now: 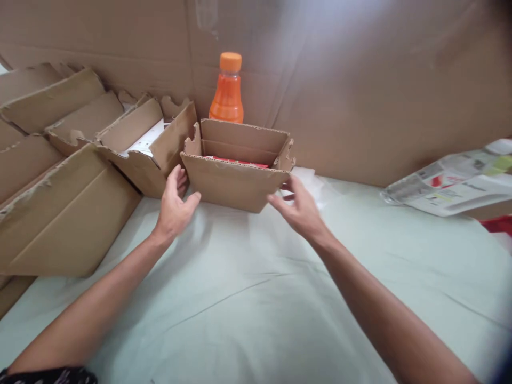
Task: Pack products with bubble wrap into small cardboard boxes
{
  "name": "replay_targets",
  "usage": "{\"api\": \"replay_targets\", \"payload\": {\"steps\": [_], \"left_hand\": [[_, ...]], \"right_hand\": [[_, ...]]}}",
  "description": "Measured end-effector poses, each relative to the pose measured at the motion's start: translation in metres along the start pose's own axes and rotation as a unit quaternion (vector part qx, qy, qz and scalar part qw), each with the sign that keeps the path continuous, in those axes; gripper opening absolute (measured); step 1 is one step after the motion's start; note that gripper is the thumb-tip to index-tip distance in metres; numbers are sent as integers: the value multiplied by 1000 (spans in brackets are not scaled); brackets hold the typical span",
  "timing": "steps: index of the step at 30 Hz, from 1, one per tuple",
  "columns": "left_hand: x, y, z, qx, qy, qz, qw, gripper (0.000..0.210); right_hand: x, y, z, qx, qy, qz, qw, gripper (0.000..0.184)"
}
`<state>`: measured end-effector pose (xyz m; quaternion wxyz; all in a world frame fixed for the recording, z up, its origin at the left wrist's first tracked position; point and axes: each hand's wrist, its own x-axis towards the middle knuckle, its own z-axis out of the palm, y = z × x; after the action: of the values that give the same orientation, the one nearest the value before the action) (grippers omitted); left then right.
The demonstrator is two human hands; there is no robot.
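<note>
Positioning the small box (pixel 236 185) looks like the step in hand; it sits near the back edge of the worktop (pixel 248 320), just beside the other boxes (pixel 76 218), in front of the orange bottle (pixel 226 101). Left hand (pixel 175 209) and right hand (pixel 299 209) stand apart at its ends, fingers loosely curved — contact I cannot tell. Adjusting it would call for even, gentle pressure.

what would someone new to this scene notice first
Probably the bright orange bottle, upright behind the small open cardboard box near the middle. Next, the left hand and right hand, one at each side of that box. Then the printed plastic packaging at the far right, standing out beside the pale green cloth.
</note>
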<state>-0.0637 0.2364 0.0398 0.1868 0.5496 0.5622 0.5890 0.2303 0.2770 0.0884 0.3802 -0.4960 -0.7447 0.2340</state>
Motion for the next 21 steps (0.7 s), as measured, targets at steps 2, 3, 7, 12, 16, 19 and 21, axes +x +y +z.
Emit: {"api": "replay_targets", "payload": {"steps": [2,3,7,12,16,19,21], "left_hand": [[12,2,16,-37,-3,-24,999,64],[15,8,24,-45,0,-30,999,60],[-11,48,46,-35,-17,4,999,60],[-92,86,23,-60,-79,-31,995,64],[-167,83,-41,9,15,-127,992,63],[-211,75,-83,62,134,-137,979,65],[-230,69,-98,77,174,-126,974,69]], "right_hand": [[11,6,19,55,-8,22,998,55],[14,7,22,67,0,35,997,51],[-9,15,-13,29,36,70,996,34],[-70,11,-51,-5,81,40,996,31],[-86,-28,-7,33,-32,-22,999,24],[-71,-60,47,117,-123,-78,982,28],[-56,-74,82,165,-158,-100,969,37]]}}
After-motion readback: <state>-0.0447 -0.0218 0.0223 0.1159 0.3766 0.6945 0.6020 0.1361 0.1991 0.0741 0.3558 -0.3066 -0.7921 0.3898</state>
